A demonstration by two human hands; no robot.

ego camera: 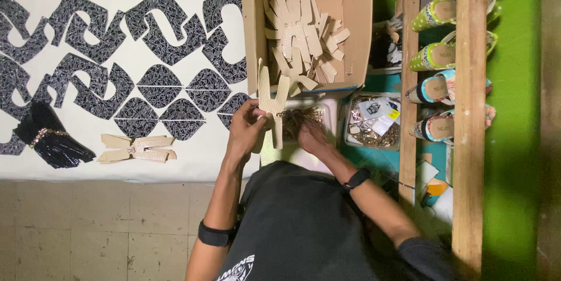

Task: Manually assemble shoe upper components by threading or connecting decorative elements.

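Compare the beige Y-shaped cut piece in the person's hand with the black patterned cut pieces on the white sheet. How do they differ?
The beige Y-shaped cut piece is plain and pale; the black patterned cut pieces are dark with fine silver lines. The beige piece is held upright by the left hand; the black ones lie flat in rows on the white sheet. Both are flat cut shapes.

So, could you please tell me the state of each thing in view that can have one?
Cardboard box: open, part-filled with tan cut pieces.
Tan cut piece: upright, gripped by the left hand.
Right hand: down at the gold chains in a clear tray.
Black patterned pieces: laid flat in rows.
Sandals: standing on the wooden rack.
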